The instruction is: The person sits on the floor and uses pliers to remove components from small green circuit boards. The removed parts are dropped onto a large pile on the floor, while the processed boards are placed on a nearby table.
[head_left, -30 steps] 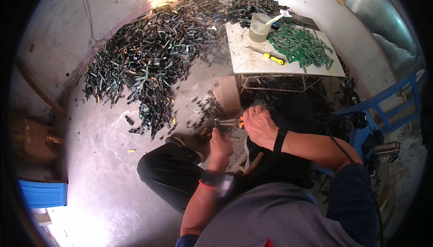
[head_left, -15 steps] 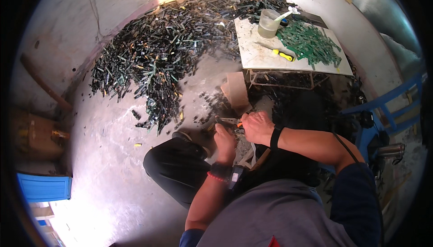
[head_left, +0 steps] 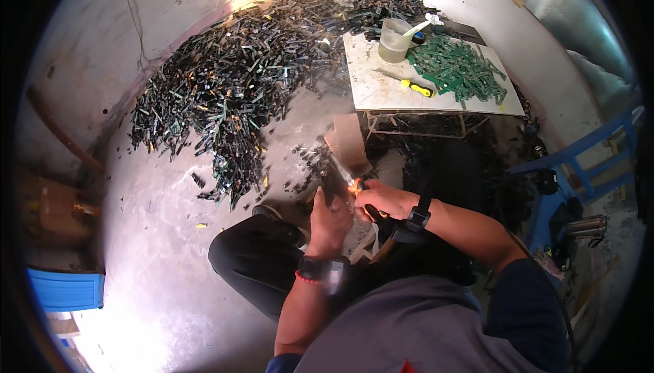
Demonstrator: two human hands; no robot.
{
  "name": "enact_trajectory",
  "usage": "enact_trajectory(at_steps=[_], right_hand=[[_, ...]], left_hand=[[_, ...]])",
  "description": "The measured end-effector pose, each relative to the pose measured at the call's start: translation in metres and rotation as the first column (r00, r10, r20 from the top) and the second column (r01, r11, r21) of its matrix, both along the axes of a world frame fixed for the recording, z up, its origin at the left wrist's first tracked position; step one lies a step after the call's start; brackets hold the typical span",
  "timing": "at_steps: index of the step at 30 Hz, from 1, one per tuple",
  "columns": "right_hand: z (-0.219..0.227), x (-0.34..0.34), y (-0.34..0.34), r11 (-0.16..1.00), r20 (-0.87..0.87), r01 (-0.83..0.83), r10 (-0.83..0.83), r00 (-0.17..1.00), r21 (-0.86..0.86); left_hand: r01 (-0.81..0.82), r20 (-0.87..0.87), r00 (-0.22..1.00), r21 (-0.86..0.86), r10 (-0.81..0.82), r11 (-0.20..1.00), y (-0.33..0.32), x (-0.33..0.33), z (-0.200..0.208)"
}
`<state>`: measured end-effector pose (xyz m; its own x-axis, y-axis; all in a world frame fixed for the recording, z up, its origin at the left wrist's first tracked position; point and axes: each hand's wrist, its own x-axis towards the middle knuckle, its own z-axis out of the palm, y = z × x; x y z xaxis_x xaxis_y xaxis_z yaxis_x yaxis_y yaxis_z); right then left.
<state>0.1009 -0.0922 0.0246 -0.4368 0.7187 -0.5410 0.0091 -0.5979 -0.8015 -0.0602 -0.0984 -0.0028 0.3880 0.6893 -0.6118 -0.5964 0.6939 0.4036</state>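
Note:
Low in front of my body, my right hand point(head_left: 387, 200) is closed round a pliers-like tool point(head_left: 353, 184) with orange-and-black handles. Its long metal jaws point up and left, away from me; whether they are scissor blades I cannot make out. Just left of it, my left hand point(head_left: 330, 222) pinches a small dark strip point(head_left: 326, 181) that stands up above the thumb. The jaws are close to this strip, but blur hides whether they touch. Beyond both hands, a brown cardboard piece point(head_left: 349, 140) leans over the floor.
A large heap of dark strips point(head_left: 225, 94) covers the floor ahead and left. On a low white board point(head_left: 371, 94) lie green strips point(head_left: 456, 66), a yellow-and-black screwdriver point(head_left: 415, 87) and a clear plastic cup point(head_left: 393, 40) holding a white-handled tool. A blue frame point(head_left: 572, 168) stands right.
The tool has swung from pointing left across the left hand to pointing up and left. My right hand has turned and dropped slightly; my left hand has moved slightly left and nearer me.

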Motion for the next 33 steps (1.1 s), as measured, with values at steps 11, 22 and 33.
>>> enact_trajectory(at_steps=[11,22,33], right_hand=[[0.017,0.008,-0.002,0.999,0.093,0.035,-0.033,0.995,-0.023],[0.041,0.002,-0.042,0.957,-0.393,-0.122,0.01,0.92,-0.262],[0.03,-0.006,-0.037,0.941,-0.457,-0.203,0.059,0.888,-0.272]], left_hand=[[0.05,0.165,0.985,-0.032,-0.044,0.998,0.002,-0.003,0.001],[0.019,-0.07,0.997,0.035,-0.016,0.999,0.001,0.001,-0.005],[0.179,-0.028,0.983,-0.129,-0.184,0.975,0.003,-0.007,0.011]])
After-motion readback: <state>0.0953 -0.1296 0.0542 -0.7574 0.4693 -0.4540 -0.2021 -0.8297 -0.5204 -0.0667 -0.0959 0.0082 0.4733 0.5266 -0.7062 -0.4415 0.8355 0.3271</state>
